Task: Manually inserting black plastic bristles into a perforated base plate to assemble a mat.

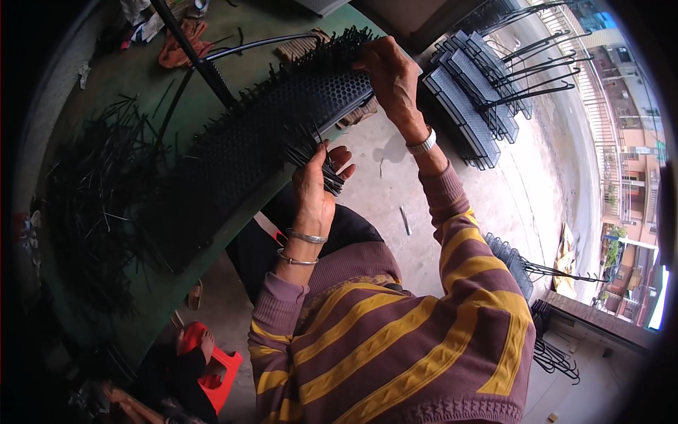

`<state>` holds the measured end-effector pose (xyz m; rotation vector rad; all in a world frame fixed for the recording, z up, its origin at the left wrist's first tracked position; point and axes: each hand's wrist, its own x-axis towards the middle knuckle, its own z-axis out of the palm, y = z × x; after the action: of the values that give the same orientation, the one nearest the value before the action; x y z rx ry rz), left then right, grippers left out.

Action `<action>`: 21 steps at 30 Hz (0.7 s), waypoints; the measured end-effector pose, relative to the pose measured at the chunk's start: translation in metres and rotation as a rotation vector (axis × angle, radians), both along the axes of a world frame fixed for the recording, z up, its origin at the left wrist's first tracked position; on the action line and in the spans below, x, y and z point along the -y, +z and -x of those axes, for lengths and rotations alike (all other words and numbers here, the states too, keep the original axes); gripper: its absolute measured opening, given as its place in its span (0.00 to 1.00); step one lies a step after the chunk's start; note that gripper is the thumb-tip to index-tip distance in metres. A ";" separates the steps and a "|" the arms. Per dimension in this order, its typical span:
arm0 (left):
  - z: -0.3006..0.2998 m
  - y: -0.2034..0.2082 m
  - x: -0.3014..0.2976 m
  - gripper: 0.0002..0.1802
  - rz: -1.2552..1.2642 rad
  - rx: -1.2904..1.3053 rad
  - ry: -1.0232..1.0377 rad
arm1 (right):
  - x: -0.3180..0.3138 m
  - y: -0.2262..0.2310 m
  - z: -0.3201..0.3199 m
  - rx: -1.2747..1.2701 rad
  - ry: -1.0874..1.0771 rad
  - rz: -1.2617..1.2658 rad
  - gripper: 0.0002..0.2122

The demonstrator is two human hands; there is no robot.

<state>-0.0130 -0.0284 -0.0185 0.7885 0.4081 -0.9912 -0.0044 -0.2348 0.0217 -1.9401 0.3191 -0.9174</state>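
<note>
A long black panel with honeycomb holes (282, 106) lies across the green table (159, 304), its far edge lined with short black strips that stick up. My left hand (318, 184) is closed around a bundle of thin black strips (332, 185) just off the panel's near edge, fingers curled and partly apart. At the panel's right end my right hand (392, 74) is closed in a pinch, fingertips among the upright strips. What it grips, if anything, is hidden behind the fingers.
A tangled heap of black strips (99, 177) covers the table's left side. A black bar (191, 53) crosses behind the panel beside a brown cloth (183, 46). Mesh racks with hooked rods (466, 99) stand at right. Another person sits lower left by a red stool (227, 374).
</note>
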 end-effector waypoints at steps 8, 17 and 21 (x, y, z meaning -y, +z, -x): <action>0.001 0.003 -0.001 0.10 -0.056 0.008 0.009 | 0.000 0.003 -0.001 -0.063 -0.005 0.204 0.03; 0.006 0.004 0.001 0.13 0.050 0.043 -0.016 | 0.002 0.008 -0.008 -0.115 0.055 0.246 0.02; 0.005 0.007 -0.001 0.15 0.058 0.032 -0.022 | 0.000 0.018 -0.009 -0.147 0.132 0.272 0.03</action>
<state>-0.0184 -0.0276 -0.0117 0.7571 0.3422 -1.0056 0.0048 -0.2343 0.0400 -2.2560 0.1541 -0.7642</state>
